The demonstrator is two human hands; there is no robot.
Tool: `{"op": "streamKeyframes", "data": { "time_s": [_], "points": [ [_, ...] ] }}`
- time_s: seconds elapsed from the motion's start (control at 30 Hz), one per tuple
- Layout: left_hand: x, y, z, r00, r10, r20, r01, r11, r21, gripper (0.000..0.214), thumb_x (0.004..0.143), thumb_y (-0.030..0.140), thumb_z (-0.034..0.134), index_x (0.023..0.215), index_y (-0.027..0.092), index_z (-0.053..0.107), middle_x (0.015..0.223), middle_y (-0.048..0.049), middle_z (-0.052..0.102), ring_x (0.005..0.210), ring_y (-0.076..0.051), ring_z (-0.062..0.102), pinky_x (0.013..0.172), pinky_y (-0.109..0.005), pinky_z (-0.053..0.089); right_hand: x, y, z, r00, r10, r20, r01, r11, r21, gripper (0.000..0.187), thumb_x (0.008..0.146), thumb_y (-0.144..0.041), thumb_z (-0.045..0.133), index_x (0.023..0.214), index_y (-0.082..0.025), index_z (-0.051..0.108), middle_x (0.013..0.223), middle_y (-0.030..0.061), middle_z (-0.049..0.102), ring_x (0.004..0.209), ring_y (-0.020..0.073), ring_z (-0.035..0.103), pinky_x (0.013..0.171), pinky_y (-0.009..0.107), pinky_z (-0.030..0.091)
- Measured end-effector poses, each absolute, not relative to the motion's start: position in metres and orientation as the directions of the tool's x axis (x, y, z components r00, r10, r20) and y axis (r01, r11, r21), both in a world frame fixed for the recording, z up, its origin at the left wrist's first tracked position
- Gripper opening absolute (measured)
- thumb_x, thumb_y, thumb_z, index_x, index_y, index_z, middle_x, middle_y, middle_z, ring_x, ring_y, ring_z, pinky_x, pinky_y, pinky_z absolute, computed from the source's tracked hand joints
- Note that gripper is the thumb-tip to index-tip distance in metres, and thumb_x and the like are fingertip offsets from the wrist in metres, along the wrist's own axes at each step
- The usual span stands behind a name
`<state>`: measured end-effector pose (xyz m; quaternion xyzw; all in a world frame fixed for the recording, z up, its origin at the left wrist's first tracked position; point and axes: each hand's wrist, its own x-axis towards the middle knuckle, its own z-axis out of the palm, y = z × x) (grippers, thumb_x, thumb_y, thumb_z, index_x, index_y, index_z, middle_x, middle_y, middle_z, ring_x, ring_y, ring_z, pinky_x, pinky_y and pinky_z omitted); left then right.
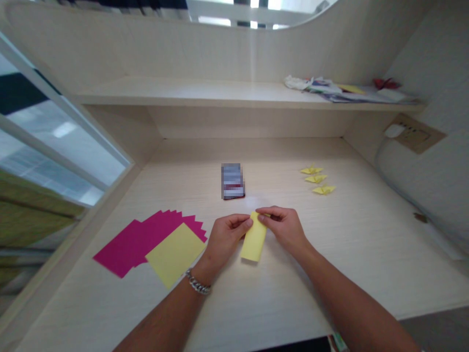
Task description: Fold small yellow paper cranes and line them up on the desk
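A sheet of yellow paper [253, 242], folded into a narrow strip, is held just above the desk between both hands. My left hand [229, 237] pinches its upper left edge with thumb and fingers. At the upper right edge, my right hand [284, 225] closes thumb and fingertips on the same paper. Left of my left hand lies a flat yellow square sheet [176, 256], partly over a fanned stack of magenta paper squares [128, 247]. Several small details of the fold are hidden by my fingers.
Three folded yellow paper cranes [317, 179] stand at the right. A phone-like rectangular object [232, 181], its face blurred, lies behind my hands. Papers [344, 90] rest on the shelf [201, 93]. A cable [390, 178] runs from the wall socket [415, 134] along the right.
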<state>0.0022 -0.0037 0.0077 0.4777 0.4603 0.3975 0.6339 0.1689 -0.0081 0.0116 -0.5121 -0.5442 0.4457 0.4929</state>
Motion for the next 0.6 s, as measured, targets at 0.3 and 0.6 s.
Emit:
{"op": "streamKeyframes", "data": {
  "time_s": [0.3, 0.6],
  "points": [
    [0.0025, -0.0047, 0.0079, 0.229, 0.961, -0.156, 0.026, 0.154, 0.988, 0.026, 0.075, 0.033, 0.068, 0.091, 0.013, 0.072, 0.079, -0.0082, 0.072, 0.067, -0.016, 0.063, 0.058, -0.026, 0.049, 0.1664, -0.0084, 0.0116, 0.048, 0.998, 0.047, 0.102, 0.042, -0.994, 0.018, 0.069, -0.027, 0.07, 0.084, -0.019, 0.074, 0.082, 0.0068, 0.073, 0.072, 0.0189, 0.065, 0.068, 0.032, 0.051],
    [0.0084, -0.006, 0.0078, 0.161, 0.979, -0.125, 0.068, 0.116, 0.991, 0.021, 0.074, 0.033, 0.067, 0.082, 0.014, 0.07, 0.078, -0.0067, 0.072, 0.063, -0.016, 0.063, 0.055, -0.025, 0.049, 0.1657, -0.0051, 0.0115, 0.16, 0.946, -0.281, -0.307, -0.223, -0.925, 0.04, 0.049, -0.029, 0.084, 0.08, -0.015, 0.065, 0.069, 0.0065, 0.069, 0.067, 0.0206, 0.066, 0.064, 0.035, 0.053]
  ]
}}
